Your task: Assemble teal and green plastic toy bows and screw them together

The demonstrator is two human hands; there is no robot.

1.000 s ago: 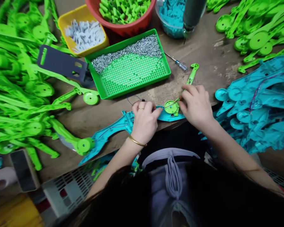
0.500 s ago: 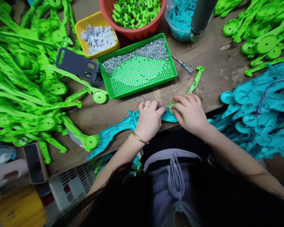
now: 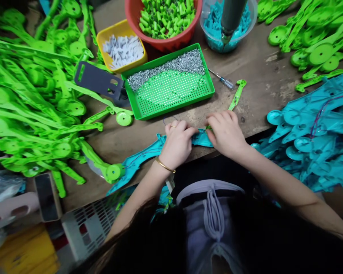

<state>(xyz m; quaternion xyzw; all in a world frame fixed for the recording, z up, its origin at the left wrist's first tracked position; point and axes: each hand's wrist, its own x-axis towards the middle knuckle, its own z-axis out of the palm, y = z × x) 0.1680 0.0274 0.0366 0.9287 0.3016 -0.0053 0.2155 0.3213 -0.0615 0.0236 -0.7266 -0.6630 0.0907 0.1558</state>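
A long blue plastic bow-shaped part point(image 3: 144, 154) lies along the front edge of the bench, with thin dark cord on its upper face. My left hand point(image 3: 178, 142) is closed over its middle, and a loop of thin cord point(image 3: 169, 118) stands up behind the knuckles. At the part's right end, my right hand point(image 3: 227, 133) has its fingers bent around a small green round piece point(image 3: 208, 128), mostly hidden beneath the fingertips. Just beyond the right hand lies a green plastic limb point(image 3: 238, 95).
A green perforated tray point(image 3: 171, 108) of screws lies ahead, near a screwdriver point(image 3: 225, 82). Behind are a yellow box point(image 3: 144, 62), a red bowl point(image 3: 162, 45) and a clear tub point(image 3: 253, 17). A power driver point(image 3: 231, 19) hangs above. Green parts point(image 3: 45, 125) and blue parts point(image 3: 317, 129) flank the hands.
My right fingers have closed in over the green round piece, now covering most of it. The left hand keeps its hold. Most surroundings shifted slightly right as the camera moved.
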